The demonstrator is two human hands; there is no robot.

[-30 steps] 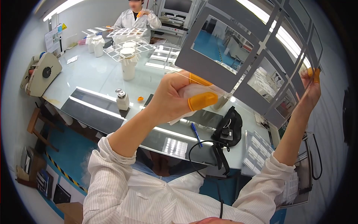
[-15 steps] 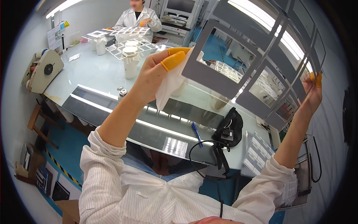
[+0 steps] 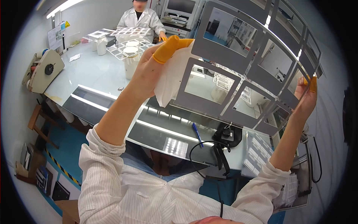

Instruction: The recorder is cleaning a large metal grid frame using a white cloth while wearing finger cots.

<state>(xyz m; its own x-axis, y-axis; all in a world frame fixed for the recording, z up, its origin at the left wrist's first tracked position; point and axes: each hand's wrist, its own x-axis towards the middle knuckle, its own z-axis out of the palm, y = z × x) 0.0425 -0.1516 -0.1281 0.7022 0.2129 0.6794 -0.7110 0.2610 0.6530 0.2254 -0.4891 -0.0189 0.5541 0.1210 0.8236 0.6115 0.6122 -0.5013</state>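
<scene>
- You hold a large clear sheet with grey window frames [image 3: 256, 67] raised in front of you, above the tabletop [image 3: 87, 71], between your two hands, which are well apart
- Your left hand [image 3: 151, 71] is at the sheet's left side, its orange-covered thumb and finger pinched on a white cloth [image 3: 172, 80] that hangs down beside the sheet's edge; whether those fingertips also grip the sheet itself, you cannot tell from this view
- Your right hand [image 3: 306, 99], also with orange finger covers, is clamped on the sheet's right edge, partly seen through the clear material
- From the left hand the sheet lies to the right; from the right hand it lies to the left, with the left hand looking larger and closer to the camera
- The sheet is tilted, its lower edge sloping down toward the right; its top runs out of view, so its long axis is uncertain
- Beneath the sheet, near its lower edge, a blue pen [image 3: 197, 134] and a black strapped device [image 3: 226, 136] rest on the tabletop
</scene>
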